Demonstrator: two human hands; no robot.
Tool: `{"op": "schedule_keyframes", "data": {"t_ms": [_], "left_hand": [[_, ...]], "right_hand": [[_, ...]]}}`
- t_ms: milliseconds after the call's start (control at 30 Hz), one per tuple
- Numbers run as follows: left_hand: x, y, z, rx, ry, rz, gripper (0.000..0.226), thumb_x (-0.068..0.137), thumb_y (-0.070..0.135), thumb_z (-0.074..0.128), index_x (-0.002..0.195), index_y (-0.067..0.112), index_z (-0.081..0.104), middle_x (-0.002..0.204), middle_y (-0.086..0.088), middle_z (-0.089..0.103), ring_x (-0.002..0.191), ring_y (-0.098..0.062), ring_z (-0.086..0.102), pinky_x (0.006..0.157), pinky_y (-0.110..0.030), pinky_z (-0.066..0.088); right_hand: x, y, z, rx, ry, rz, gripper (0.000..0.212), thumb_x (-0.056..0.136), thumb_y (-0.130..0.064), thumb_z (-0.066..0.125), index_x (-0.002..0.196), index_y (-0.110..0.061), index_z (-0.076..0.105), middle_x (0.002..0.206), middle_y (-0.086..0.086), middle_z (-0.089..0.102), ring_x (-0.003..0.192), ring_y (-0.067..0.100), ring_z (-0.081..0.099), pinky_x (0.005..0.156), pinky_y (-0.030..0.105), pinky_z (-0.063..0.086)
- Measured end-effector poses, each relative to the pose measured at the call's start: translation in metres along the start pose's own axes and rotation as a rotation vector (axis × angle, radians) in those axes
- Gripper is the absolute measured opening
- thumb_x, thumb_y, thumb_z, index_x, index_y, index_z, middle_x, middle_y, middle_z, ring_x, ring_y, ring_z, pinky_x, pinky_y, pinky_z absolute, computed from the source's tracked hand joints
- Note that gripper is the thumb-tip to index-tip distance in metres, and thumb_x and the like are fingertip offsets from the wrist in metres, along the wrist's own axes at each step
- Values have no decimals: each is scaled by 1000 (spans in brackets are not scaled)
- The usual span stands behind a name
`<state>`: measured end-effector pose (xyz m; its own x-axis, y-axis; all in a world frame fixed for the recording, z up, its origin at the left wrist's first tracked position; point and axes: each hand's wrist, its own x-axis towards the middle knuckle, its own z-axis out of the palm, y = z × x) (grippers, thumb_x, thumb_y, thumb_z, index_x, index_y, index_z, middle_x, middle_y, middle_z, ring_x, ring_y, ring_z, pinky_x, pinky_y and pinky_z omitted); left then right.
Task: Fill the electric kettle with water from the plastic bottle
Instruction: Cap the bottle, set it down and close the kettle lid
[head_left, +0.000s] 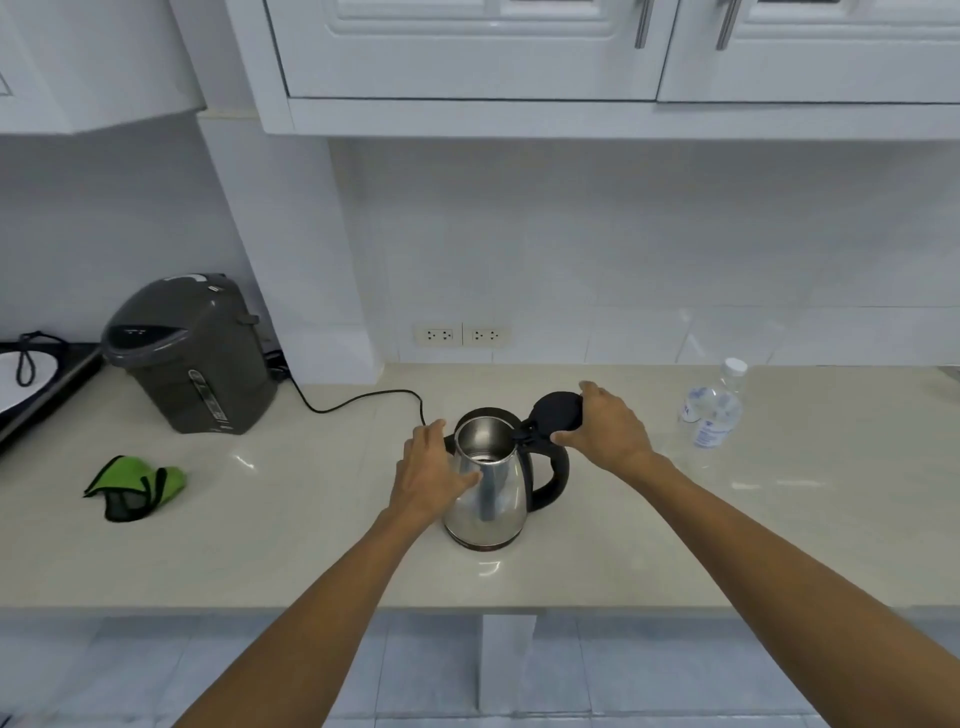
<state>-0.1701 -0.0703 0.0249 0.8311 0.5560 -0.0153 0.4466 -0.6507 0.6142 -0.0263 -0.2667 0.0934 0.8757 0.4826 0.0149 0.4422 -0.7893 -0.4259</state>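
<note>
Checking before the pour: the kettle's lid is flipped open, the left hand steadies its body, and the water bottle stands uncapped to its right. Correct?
Not quite. In the head view the water bottle has its white cap on. The kettle lid is open under the right hand, and the left hand steadies the body.

The kettle (491, 493) stands on the counter (675, 545) at centre; my left hand (431, 480) at its nine o'clock, my right hand (608, 428) on the lid (556, 410) at two; bottle (714, 408) at three; dispenser (192, 353) at ten; cloth (135, 486) at nine.
</note>
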Motion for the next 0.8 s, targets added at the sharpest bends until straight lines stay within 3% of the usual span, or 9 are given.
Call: {"op": "schedule_keyframes", "data": {"t_ms": [167, 300, 367, 500, 600, 800], "left_hand": [[23, -15, 7, -74, -84, -50, 121, 70, 56, 91, 163, 13, 26, 163, -5, 32, 151, -26, 31, 120, -47, 34], [33, -28, 6, -186, -147, -54, 125, 59, 62, 94, 160, 17, 35, 159, 1, 43, 147, -20, 40, 119, -45, 38], [36, -31, 5, -224, -167, -61, 118, 57, 62, 95, 154, 19, 44, 151, 4, 52, 140, -18, 49, 114, -40, 44], [36, -35, 6, -291, -179, -53, 79, 60, 55, 96, 126, 32, 59, 123, 15, 65, 119, -11, 60, 97, -30, 50], [33, -37, 7, -347, -179, -61, 77, 61, 54, 96, 125, 34, 59, 121, 19, 66, 118, -6, 60, 95, -27, 48], [27, -42, 11, -410, -154, -72, 79, 63, 49, 98, 128, 34, 56, 122, 19, 64, 120, -4, 58, 89, -16, 43]], "right_hand": [[18, -7, -2, -20, 17, -216, 79, 73, -37, 87, 139, -10, 53, 133, 6, 55, 115, 26, 59, 93, 36, 52], [30, -26, 6, -39, -22, -394, 80, 74, -35, 87, 142, -11, 51, 138, 4, 49, 121, 23, 55, 100, 32, 48], [36, -38, 13, -43, -70, -474, 81, 77, -34, 84, 145, -12, 48, 142, 4, 46, 124, 23, 54, 102, 31, 47], [47, -51, 29, -52, -203, -570, 79, 80, -41, 80, 148, -23, 45, 148, -1, 42, 132, 21, 46, 106, 37, 46], [56, -56, 44, -76, -296, -581, 79, 79, -47, 79, 148, -30, 43, 150, -4, 42, 134, 20, 44, 108, 38, 44], [64, -59, 73, -186, -367, -611, 87, 77, -58, 77, 150, -24, 43, 149, -2, 46, 135, 23, 43, 105, 36, 43]]}}
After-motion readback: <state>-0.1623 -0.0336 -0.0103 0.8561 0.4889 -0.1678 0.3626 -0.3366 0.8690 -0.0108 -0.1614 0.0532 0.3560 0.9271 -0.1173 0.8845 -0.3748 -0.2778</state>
